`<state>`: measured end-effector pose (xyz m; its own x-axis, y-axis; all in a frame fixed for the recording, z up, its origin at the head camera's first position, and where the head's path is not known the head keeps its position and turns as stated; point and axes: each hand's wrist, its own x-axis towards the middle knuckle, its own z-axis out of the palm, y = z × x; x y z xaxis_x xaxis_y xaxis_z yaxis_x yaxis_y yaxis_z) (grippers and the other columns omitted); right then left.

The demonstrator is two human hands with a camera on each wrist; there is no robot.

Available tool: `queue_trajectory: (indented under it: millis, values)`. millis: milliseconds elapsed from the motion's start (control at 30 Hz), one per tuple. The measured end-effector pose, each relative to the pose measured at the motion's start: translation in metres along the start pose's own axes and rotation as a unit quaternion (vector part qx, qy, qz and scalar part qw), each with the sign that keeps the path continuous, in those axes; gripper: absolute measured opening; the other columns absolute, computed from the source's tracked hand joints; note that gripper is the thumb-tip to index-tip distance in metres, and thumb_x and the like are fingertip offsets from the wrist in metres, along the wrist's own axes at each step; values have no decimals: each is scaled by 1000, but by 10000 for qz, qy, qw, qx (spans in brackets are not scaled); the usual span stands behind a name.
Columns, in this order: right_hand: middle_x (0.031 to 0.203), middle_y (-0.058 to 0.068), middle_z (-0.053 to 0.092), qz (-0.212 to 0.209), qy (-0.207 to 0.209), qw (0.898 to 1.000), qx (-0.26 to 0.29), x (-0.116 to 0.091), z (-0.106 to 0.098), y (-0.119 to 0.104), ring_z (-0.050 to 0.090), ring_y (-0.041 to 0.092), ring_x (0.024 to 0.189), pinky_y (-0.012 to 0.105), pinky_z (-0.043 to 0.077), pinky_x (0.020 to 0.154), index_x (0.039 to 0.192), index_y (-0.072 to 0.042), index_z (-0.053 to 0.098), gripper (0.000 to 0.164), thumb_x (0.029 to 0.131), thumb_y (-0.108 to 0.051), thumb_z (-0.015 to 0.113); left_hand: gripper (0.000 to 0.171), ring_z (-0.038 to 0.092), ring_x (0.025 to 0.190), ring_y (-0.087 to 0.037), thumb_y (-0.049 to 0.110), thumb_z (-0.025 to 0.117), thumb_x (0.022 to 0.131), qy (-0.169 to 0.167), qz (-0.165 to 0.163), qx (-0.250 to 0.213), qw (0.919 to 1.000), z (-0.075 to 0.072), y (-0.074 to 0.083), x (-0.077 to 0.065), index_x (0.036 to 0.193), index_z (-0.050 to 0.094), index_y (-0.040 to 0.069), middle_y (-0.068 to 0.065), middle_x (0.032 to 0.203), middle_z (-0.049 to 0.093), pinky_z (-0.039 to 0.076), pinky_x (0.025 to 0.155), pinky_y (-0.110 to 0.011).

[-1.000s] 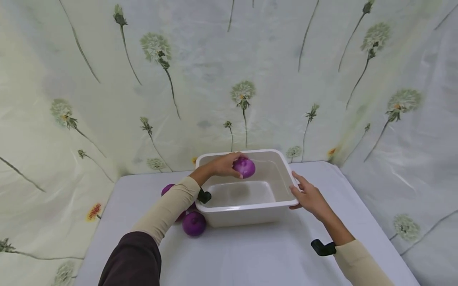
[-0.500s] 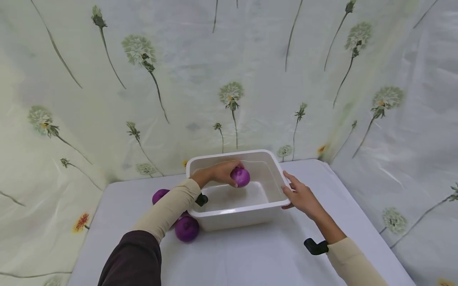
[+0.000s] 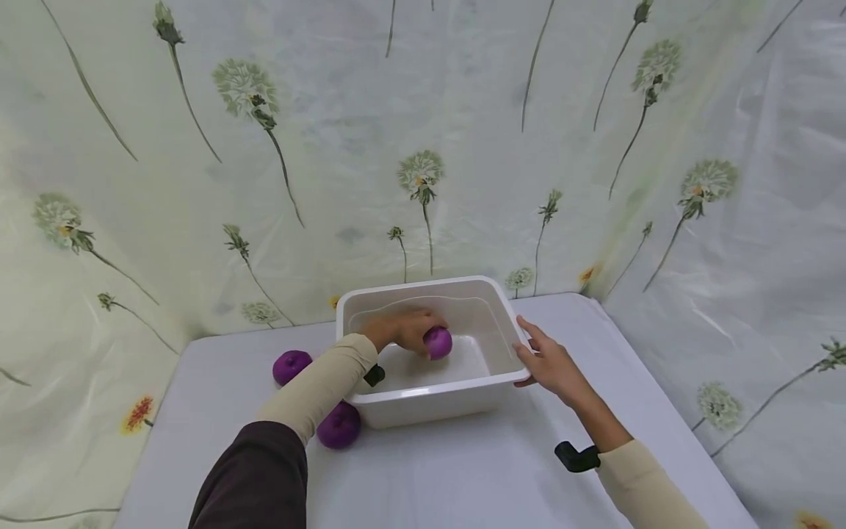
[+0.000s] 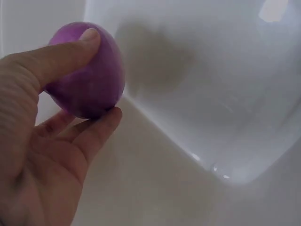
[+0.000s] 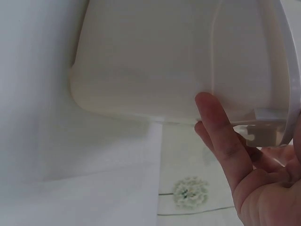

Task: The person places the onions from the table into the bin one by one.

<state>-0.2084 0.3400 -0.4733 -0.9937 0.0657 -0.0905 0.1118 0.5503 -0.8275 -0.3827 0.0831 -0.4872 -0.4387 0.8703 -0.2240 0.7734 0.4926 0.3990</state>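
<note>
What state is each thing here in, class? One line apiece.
White tub: upright, uncovered
Held onion: gripped, inside the tub
Nearer onion: resting outside the tub
Farther onion: resting outside the tub
Left hand: holding an onion
Right hand: gripping the tub's rim
Table: covered

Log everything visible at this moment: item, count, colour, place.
Basin: one, white, on the table.
Table: one, white-covered, under the basin.
Held onion: one, purple, in the left hand, within the basin.
Loose onions: two visible, purple, left of the basin.
Sheeting: count unclear, pale with dandelions, behind the table.
Wrist devices: two, black, one per wrist.
Sleeves: two, beige, dark brown higher on the left arm.
Left hand: one, pinching the held onion.
Right hand: one, at the basin's right rim.
</note>
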Motion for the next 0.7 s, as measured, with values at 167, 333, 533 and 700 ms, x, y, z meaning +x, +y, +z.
queue_trajectory:
  millis: [167,333,533,700]
  values:
    - [132,33,55,29,26,10000,-9,1,1,0,71,41,98,36,62,64,161,-16,18,65,105,-22,51,69,49,127,-23,14,83,80,-185,23,306,9994,1,-3,2,141,51,10,-10,138,53,41,109,-37]
    - [133,33,55,15,51,10000,-21,1,0,-3,71,40,98,37,62,64,161,-17,19,65,105,-22,51,69,50,126,-24,14,82,80,-309,88,393,9987,1,-4,3,140,50,8,-11,136,54,40,110,-37]
    - [132,33,55,-19,5,10000,51,-1,2,-4,69,45,102,38,62,65,161,-16,19,65,105,-22,51,70,50,125,-23,15,83,82,-487,-184,214,9984,5,-2,3,141,47,10,-11,135,53,39,110,-36]
    - [134,34,54,-27,21,10000,18,-3,1,-1,69,45,102,39,62,64,161,-16,19,66,105,-21,52,73,49,127,-22,17,83,81,-544,-272,285,9977,11,1,6,143,46,13,-9,136,52,40,109,-35]
